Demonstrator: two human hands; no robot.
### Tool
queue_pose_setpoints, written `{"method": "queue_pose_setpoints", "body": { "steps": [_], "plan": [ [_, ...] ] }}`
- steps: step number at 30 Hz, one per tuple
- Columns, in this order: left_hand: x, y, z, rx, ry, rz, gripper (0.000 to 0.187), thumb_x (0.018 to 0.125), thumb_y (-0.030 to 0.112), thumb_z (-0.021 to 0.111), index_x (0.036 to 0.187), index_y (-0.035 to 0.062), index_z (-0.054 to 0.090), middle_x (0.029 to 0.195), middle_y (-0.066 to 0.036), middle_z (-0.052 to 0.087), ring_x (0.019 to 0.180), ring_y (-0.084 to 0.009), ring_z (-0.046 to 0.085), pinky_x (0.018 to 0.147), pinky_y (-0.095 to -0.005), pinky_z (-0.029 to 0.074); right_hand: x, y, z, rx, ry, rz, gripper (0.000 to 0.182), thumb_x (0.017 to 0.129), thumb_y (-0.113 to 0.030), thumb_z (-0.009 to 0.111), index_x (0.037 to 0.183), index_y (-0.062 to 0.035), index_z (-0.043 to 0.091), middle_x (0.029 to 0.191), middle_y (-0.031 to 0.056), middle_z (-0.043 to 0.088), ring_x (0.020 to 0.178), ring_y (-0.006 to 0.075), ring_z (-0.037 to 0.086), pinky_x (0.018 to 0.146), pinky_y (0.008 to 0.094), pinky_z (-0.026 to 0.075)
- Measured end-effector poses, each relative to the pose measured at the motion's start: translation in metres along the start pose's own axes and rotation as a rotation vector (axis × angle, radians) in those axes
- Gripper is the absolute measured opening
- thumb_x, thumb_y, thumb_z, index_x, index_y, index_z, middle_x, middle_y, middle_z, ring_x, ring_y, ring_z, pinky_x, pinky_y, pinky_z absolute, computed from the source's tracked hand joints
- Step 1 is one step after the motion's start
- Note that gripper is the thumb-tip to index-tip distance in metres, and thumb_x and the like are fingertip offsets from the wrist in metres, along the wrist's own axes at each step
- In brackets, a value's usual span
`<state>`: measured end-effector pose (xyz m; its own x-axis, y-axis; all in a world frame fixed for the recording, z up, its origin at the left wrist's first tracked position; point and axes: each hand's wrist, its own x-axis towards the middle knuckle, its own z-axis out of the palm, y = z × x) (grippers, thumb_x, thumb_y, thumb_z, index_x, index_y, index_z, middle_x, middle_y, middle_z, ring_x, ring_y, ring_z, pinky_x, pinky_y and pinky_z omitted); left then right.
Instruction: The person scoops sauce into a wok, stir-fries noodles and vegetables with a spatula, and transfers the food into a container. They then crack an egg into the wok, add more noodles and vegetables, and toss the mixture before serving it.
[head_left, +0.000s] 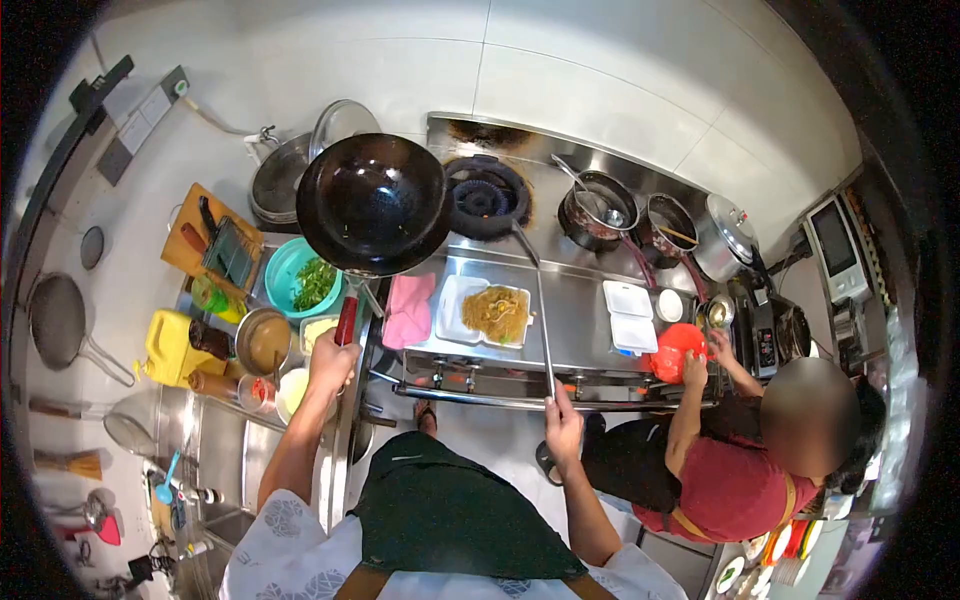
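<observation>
My left hand [334,362] is closed round the red handle of a black wok [372,205], which is held up left of the burner [487,197]. The inside of the wok shows no food, only a few bits. My right hand [563,425] grips the long metal handle of a ladle [543,320], whose dark head reaches up by the burner. Between my hands, an open white foam box [450,310] holds brown noodles [497,314] on the steel counter. A pink cloth [408,311] lies beside the box.
At the right, a person [735,470] holds a red bag [677,352] near a second foam box [630,316]. Pots [598,210] stand at the back. A teal bowl of greens [303,278], a yellow jug [172,348] and containers are at the left.
</observation>
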<state>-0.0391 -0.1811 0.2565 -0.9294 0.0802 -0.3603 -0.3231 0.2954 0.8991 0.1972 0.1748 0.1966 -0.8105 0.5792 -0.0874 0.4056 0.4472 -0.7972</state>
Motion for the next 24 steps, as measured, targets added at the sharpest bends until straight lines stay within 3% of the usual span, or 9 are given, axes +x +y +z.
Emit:
{"method": "queue_pose_setpoints", "body": {
  "steps": [1,2,3,5,12,16,19,21,24],
  "plan": [
    [0.017,0.008,0.003,-0.004,-0.008,0.007,0.009,0.078,0.008,0.061,0.078,0.0063,0.052,0.055,0.0,0.048,0.04,-0.0121,0.047,0.036,-0.0293,0.036,-0.004,-0.004,0.005,-0.01,0.036,-0.013,0.045,0.099,-0.024,0.056,0.141,-0.0071,0.053,0.077,0.0185,0.064,0.068,0.0219,0.06,0.07,0.0338,0.05],
    [0.033,0.016,0.007,-0.001,-0.024,0.013,0.009,0.078,0.008,0.061,0.078,0.0064,0.052,0.054,0.0,0.048,0.04,-0.0121,0.047,0.036,-0.0294,0.036,0.003,0.035,0.041,0.106,0.278,-0.345,0.046,0.098,-0.024,0.057,0.142,-0.0132,0.052,0.071,0.0213,0.061,0.059,0.0252,0.057,0.06,0.0359,0.047],
    [0.047,0.021,0.011,-0.001,-0.045,0.016,0.009,0.078,0.008,0.061,0.077,0.0064,0.052,0.054,0.0,0.048,0.04,-0.0121,0.047,0.036,-0.0296,0.036,0.001,0.058,0.045,-0.077,0.131,-0.045,0.043,0.098,-0.023,0.059,0.14,-0.0162,0.055,0.072,0.0251,0.061,0.058,0.0273,0.058,0.061,0.0377,0.048],
    [0.075,0.03,0.017,-0.021,-0.072,0.015,0.009,0.077,0.008,0.062,0.076,0.0058,0.053,0.054,-0.001,0.049,0.04,-0.0119,0.048,0.036,-0.0298,0.035,0.002,0.088,0.055,-0.223,0.037,-0.021,0.039,0.097,-0.023,0.06,0.136,-0.0161,0.059,0.073,0.0278,0.06,0.061,0.0275,0.058,0.064,0.0374,0.049],
    [0.13,0.045,0.039,-0.015,-0.155,0.02,0.008,0.081,0.008,0.06,0.076,0.0053,0.054,0.054,-0.001,0.049,0.039,-0.0114,0.048,0.035,-0.0286,0.036,-0.003,0.03,0.038,0.178,-0.042,0.107,0.042,0.101,-0.022,0.057,0.14,-0.0063,0.055,0.072,-0.0041,0.046,0.061,0.0085,0.046,0.056,0.0272,0.044],
    [0.142,0.053,0.046,0.004,-0.217,0.04,0.011,0.08,0.009,0.064,0.08,0.0049,0.054,0.055,0.0,0.05,0.039,-0.0112,0.048,0.035,-0.0282,0.035,-0.002,-0.047,0.012,0.454,-0.025,0.232,0.044,0.104,-0.023,0.053,0.141,0.0015,0.051,0.07,-0.0057,0.045,0.062,0.0055,0.042,0.056,0.0221,0.038],
    [0.143,0.058,0.041,0.108,-0.255,0.049,0.007,0.081,0.009,0.06,0.082,0.0025,0.057,0.055,-0.002,0.051,0.041,-0.0132,0.051,0.036,-0.0308,0.039,0.01,-0.049,0.013,0.272,0.098,0.145,0.044,0.103,-0.018,0.053,0.142,0.0015,0.05,0.069,-0.0022,0.048,0.064,0.0069,0.044,0.058,0.0235,0.041],
    [0.144,0.056,0.041,0.193,-0.264,0.085,0.009,0.08,0.009,0.062,0.084,0.0017,0.058,0.055,-0.003,0.051,0.041,-0.0136,0.052,0.037,-0.0314,0.04,0.036,-0.079,0.004,0.015,0.157,0.05,0.046,0.097,-0.004,0.052,0.143,0.0008,0.048,0.075,0.0126,0.056,0.071,0.0146,0.055,0.07,0.0299,0.05],
    [0.147,0.058,0.048,0.148,-0.322,0.097,0.011,0.079,0.009,0.065,0.084,0.001,0.059,0.056,-0.003,0.053,0.041,-0.0137,0.052,0.038,-0.0315,0.04,0.088,-0.086,0.022,-0.146,0.356,-0.343,0.047,0.096,-0.005,0.055,0.143,-0.0035,0.05,0.09,0.0191,0.064,0.079,0.0214,0.063,0.076,0.033,0.052]
  ]
}}
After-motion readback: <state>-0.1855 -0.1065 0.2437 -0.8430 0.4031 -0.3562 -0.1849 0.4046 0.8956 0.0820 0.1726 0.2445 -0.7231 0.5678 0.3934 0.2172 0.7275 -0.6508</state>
